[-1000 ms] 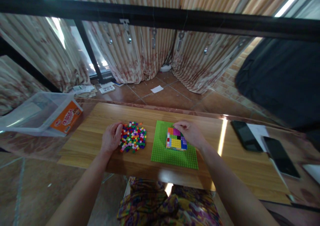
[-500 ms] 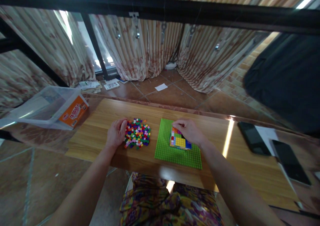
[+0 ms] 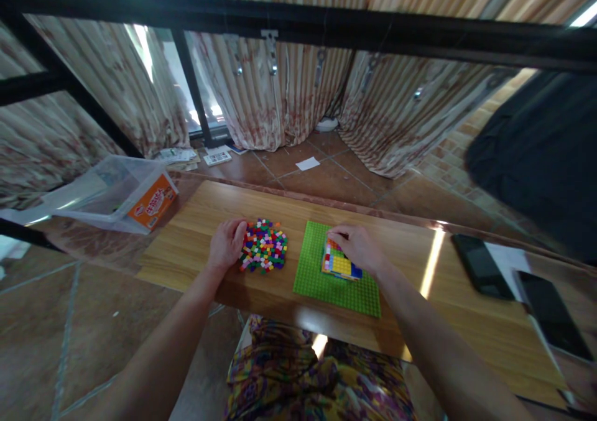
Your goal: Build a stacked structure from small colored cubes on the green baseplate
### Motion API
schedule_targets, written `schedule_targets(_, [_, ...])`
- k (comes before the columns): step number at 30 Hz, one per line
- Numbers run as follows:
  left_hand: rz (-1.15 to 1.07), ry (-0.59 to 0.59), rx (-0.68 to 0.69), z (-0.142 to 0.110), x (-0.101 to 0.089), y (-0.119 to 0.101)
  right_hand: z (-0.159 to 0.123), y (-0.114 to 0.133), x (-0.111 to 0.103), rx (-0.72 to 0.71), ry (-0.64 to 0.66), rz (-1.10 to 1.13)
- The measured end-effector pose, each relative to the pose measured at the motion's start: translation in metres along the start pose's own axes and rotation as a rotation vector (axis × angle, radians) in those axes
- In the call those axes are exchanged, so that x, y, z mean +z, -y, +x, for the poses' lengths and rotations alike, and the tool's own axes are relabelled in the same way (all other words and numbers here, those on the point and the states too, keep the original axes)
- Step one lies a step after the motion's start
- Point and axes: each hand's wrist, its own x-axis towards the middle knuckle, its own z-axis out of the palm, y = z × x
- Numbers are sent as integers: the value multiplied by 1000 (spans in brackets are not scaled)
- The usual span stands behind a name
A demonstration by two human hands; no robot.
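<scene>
Small multicoloured toy building bricks lie in a loose pile on the wooden table. Along the left edge of this pile rests my left hand, loosely curved against the bricks, with nothing visible in it. A green studded baseplate lies to the right of the pile. On it stands a low block built of bricks, with yellow, blue, red and orange parts showing. My right hand is over the far side of that block, its fingers pinched together at the top. Whatever is between those fingertips is hidden.
Two dark phones lie at the table's right end, by some white paper. A clear plastic bin with an orange label stands on the left. A black metal bar crosses in front of the curtains.
The whole view has shifted slightly, so everything sits a little further right. Both hands keep nearly the same places, the left by the pile and the right on the brick block.
</scene>
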Motion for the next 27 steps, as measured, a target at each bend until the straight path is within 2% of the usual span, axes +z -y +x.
schedule_targets(7, [16, 1, 0, 0, 1, 0, -2, -7, -1, 3, 0, 91])
schedule_targets(11, [13, -6, 4, 0, 2, 0, -5, -5, -8, 12, -138, 122])
schedule_targets(15, [25, -4, -10, -1, 2, -1, -19, 23, -5, -53, -294, 105])
schedule_targets(17, [37, 6, -11, -2, 3, -2, -29, 42, 9, -139, -263, 112])
schedule_targets(20, [57, 20, -18, -2, 3, -3, -42, 65, 44, -237, -105, 52])
schedule_targets(24, [69, 21, -24, -3, 2, -5, -45, 72, 90, -186, 10, -124])
schedule_targets(27, [58, 10, -18, -4, 2, -5, -41, 66, 106, -144, 46, -210])
